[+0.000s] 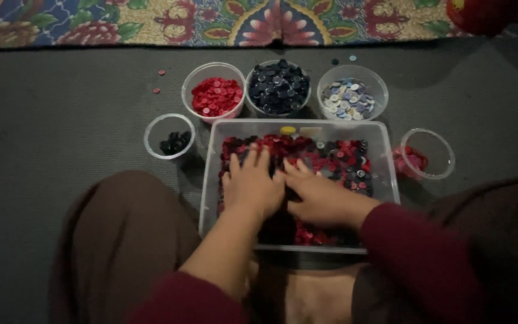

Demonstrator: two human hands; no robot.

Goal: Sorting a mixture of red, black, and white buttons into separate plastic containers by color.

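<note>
While both hands lie flat in the mixed buttons, the sorting cups stand around the tray, and going from left to right helps to keep them straight. At the left of the frame a small clear cup (169,137) holds a few black buttons; right of it, along the upper middle, stand a cup of red buttons (214,92), a cup of dark navy buttons (278,87) and a cup of pale blue and white buttons (352,92). Below them, in the centre, the clear rectangular tray (385,162) rests on the grey floor (61,108), full of red and dark buttons (337,159). The left hand (252,186) lies palm down on the pile with its fingers spread and holds nothing that can be seen; the right hand (319,195) lies just beside it, touching it, fingers stretched flat over the buttons, likewise with no grip showing. At the right edge a clear cup (430,153) lies tipped on its side with some pink pieces in it. As a judgement, the step goes best with light, flat fingers that spread the heap thin, so that single colours show and can be pinched out one at a time. A few stray buttons (158,81) lie on the floor at the upper left.
</note>
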